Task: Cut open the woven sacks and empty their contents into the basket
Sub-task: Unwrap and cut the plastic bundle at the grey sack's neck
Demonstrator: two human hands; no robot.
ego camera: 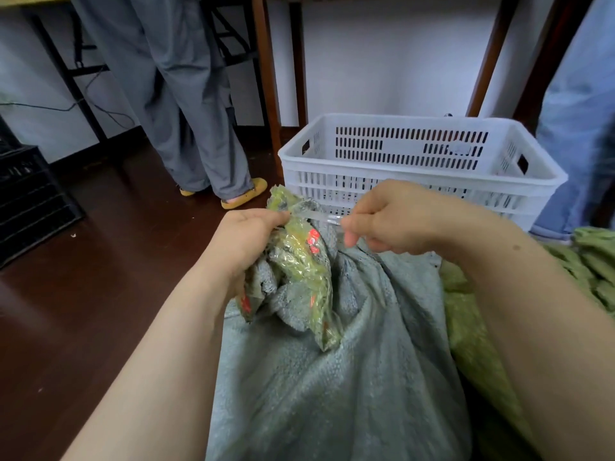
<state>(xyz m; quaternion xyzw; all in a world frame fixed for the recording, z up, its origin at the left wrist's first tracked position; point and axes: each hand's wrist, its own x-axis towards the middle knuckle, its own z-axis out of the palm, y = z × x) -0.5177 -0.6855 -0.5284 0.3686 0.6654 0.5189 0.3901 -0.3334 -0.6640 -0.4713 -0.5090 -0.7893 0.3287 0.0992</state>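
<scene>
The thin pale strip is blurred: blade or tape, I cannot tell. One end hides inside the right hand. The lower edge cuts off the grey sack, contents hidden.

I log grey-blue woven sack upright, filling my near view, neck bunched shut | neck bound in yellowish tape with red marks, clear strip drawn taut rightward | green woven sack slumped just beside, right | white slotted basket upright behind both
</scene>
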